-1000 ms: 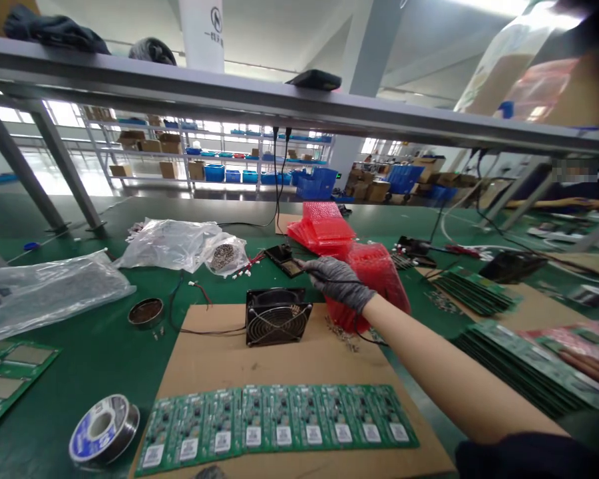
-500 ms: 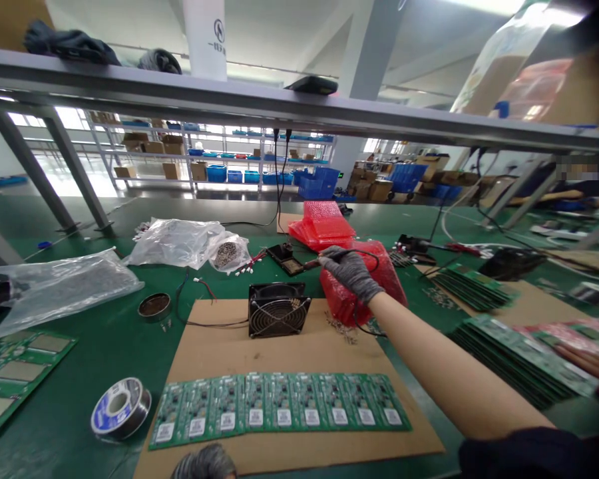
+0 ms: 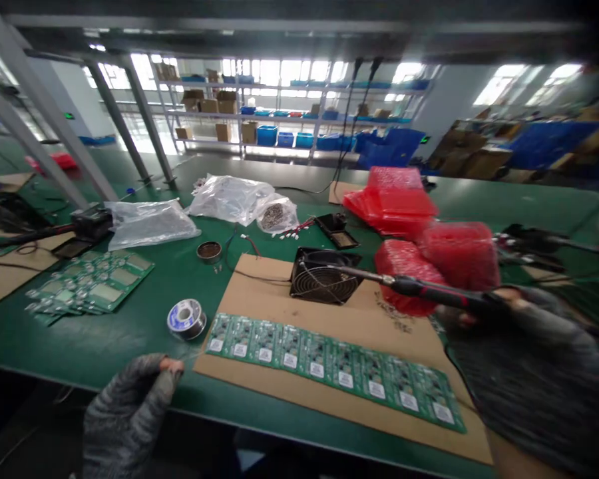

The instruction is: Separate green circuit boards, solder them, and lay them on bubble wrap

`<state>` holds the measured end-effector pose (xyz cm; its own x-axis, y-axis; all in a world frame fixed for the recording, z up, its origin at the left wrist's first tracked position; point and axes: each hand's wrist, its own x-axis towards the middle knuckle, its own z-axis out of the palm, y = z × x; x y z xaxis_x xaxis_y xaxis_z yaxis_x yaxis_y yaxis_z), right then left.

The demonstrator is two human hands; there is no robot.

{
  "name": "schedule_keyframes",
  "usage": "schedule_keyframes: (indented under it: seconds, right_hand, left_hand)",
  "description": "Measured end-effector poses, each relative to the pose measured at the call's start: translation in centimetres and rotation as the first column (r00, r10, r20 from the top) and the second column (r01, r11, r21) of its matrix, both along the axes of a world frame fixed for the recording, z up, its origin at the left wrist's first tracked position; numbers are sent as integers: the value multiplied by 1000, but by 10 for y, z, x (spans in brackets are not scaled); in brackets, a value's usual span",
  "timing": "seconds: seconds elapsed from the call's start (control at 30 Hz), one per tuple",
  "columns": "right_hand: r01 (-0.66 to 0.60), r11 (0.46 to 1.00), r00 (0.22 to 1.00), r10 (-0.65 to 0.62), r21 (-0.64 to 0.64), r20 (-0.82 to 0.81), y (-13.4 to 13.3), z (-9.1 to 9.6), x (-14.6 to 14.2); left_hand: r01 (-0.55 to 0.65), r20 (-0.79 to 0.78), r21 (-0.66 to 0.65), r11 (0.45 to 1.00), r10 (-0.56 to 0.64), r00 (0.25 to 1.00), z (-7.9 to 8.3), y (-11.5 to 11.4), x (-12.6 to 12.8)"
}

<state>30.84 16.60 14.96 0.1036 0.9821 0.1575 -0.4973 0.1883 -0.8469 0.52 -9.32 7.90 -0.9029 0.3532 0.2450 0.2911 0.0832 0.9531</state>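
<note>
My right hand [image 3: 524, 372], in a grey glove, grips a soldering iron [image 3: 419, 289] whose metal tip points left over the small black fan [image 3: 323, 276]. My left hand [image 3: 127, 416], also gloved, is at the near table edge, pinching a thin solder wire that runs from the solder spool [image 3: 186, 318]. A long green panel of circuit boards [image 3: 329, 362] lies on a cardboard sheet [image 3: 299, 313] between my hands.
Red bubble-wrap bags [image 3: 429, 246] are piled behind the iron. Clear plastic bags [image 3: 229, 196] lie at the back left, a round tin [image 3: 209, 250] and a black iron stand [image 3: 337, 229] nearby. More green boards [image 3: 94, 283] sit at left. Shelves fill the background.
My right hand drew back from the iron stand toward me, carrying the soldering iron. My left hand came up into view at the near edge. The view dropped and shifted right.
</note>
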Motion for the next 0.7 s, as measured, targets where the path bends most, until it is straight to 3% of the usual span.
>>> schedule_keyframes:
  seconds: [0.07, 0.2, 0.47, 0.57, 0.7]
  right_hand:
    - [-33, 998, 997, 37, -60, 72, -20, -18, -14]
    - [-143, 975, 965, 175, -167, 196, -38, -43, -47]
    - [-236, 962, 860, 271, -133, 431, -25, -74, -83]
    - [-236, 964, 783, 262, -121, 564, -22, -88, -85]
    - [-207, 973, 761, 226, -103, 607, -23, -95, -88]
  left_hand:
    - [-64, -139, -69, 996, 54, 989, 3, -5, 1]
    - [-106, -251, -121, 987, 73, 965, 0, -12, 12]
    - [-115, -295, -125, 986, 74, 953, -6, -17, 15]
    - [-93, -360, -116, 989, 46, 932, -17, -17, 13]
    - [-83, -492, -175, 981, -14, 871, -32, -20, 10]
